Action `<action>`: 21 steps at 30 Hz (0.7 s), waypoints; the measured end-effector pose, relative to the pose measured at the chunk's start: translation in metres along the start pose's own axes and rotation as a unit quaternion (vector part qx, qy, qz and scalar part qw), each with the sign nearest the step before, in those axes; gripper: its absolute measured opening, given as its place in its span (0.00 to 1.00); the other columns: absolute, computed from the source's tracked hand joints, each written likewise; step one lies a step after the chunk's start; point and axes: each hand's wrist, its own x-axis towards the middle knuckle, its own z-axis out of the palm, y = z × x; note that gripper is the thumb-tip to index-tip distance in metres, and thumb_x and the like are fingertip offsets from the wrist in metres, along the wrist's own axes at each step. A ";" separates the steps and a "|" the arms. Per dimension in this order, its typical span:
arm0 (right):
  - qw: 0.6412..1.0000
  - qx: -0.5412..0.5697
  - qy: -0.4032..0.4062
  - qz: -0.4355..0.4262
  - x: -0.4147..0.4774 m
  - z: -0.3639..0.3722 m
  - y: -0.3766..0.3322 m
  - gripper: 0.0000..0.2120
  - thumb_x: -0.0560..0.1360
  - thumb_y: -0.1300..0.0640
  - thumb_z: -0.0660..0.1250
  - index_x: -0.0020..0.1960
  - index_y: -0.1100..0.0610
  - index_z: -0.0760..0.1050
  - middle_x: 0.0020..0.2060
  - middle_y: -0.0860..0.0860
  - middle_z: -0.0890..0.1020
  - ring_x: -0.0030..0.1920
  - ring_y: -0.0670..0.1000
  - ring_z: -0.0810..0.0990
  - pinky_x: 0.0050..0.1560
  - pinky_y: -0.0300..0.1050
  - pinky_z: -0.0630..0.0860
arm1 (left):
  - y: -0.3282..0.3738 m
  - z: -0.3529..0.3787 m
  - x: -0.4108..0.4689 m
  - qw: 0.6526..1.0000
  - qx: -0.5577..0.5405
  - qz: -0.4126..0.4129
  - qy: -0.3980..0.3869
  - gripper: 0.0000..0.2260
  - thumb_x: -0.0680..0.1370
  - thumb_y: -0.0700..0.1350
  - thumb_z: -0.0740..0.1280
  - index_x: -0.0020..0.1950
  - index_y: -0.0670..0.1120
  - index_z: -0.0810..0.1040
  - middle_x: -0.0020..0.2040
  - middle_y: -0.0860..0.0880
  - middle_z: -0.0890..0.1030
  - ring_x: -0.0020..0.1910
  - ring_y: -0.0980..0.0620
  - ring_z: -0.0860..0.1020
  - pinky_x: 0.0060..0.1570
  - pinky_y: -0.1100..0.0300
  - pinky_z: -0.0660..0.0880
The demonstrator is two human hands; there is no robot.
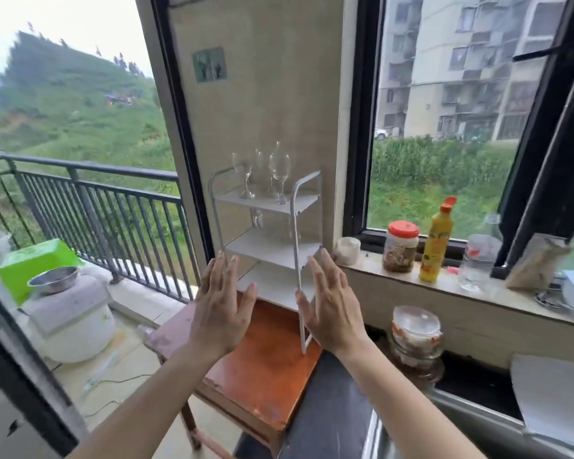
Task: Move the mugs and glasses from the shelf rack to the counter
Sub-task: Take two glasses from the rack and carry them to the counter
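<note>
Both hands, left hand (219, 303) and right hand (328, 306), are wide open and hold nothing. Three wine glasses (262, 170) stand on top of the white rack (269, 250). One bump could tip a thin glass and smash it.

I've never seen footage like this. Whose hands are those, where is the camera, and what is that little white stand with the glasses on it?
No machine here: a person wears a wide-angle camera on the head, looking forward and down, so you see their own two bare hands. The left hand and right hand are raised, open and empty, in front of a white shelf rack that stands on a wooden table. Stemmed wine glasses stand on its top shelf; something glassy on the shelf below is too faint to name. Right of it, a windowsill holds a red-lidded jar and a yellow bottle. Nothing is held yet.
</note>
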 end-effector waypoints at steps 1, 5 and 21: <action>1.000 0.002 -0.009 -0.010 0.013 0.010 -0.002 0.31 0.80 0.47 0.64 0.78 0.59 0.63 0.78 0.61 0.64 0.72 0.63 0.71 0.60 0.58 0.79 | -0.009 0.006 0.012 1.000 0.001 0.000 0.000 0.31 0.81 0.61 0.53 0.80 0.46 0.57 0.81 0.44 0.54 0.80 0.49 0.47 0.78 0.52 0.46; 0.998 0.004 -0.055 -0.022 0.060 0.051 -0.006 0.29 0.81 0.47 0.61 0.79 0.56 0.61 0.79 0.56 0.61 0.73 0.60 0.69 0.60 0.55 0.78 | -0.051 0.032 0.063 0.999 -0.024 -0.032 -0.019 0.30 0.82 0.56 0.59 0.80 0.44 0.57 0.81 0.43 0.55 0.80 0.49 0.48 0.78 0.49 0.50; 0.933 0.087 0.056 0.344 0.232 0.206 -0.004 0.30 0.82 0.54 0.63 0.78 0.63 0.55 0.79 0.61 0.53 0.80 0.59 0.52 0.73 0.48 0.60 | -0.172 0.159 0.278 0.953 -0.240 -0.090 -0.162 0.30 0.80 0.55 0.64 0.78 0.48 0.57 0.76 0.47 0.67 0.73 0.43 0.66 0.71 0.45 0.64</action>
